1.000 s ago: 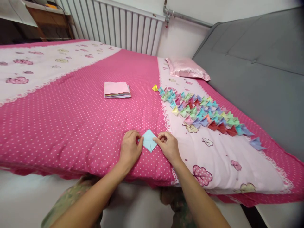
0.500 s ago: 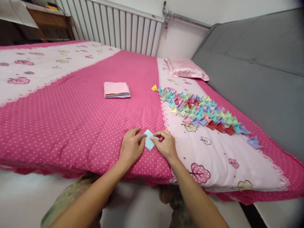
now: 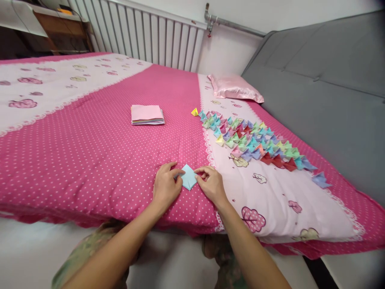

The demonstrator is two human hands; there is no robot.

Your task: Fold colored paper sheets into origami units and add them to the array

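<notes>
A folded light-blue origami paper (image 3: 189, 178), diamond-shaped, lies near the front edge of the bed between my two hands. My left hand (image 3: 167, 184) pinches its left corner between thumb and fingers. At the opposite corner, my right hand (image 3: 210, 182) has thumb and forefinger closed on the paper's edge, the other fingers curled. Rows of small folded paper boats (image 3: 255, 140) in many colours spread over the white band of the bedspread to the right. A stack of coloured paper squares (image 3: 147, 114), pink on top, sits farther back on the left.
The bed (image 3: 99, 160) has a pink dotted and white cover. A pink pillow (image 3: 235, 87) lies at the back right, against a grey headboard (image 3: 325, 76). Behind the bed are a white radiator (image 3: 144, 34) and a wooden desk (image 3: 61, 30).
My right thumb has shifted outward from the paper's middle to its right corner, showing more of its face. My left hand stays at the left corner.
</notes>
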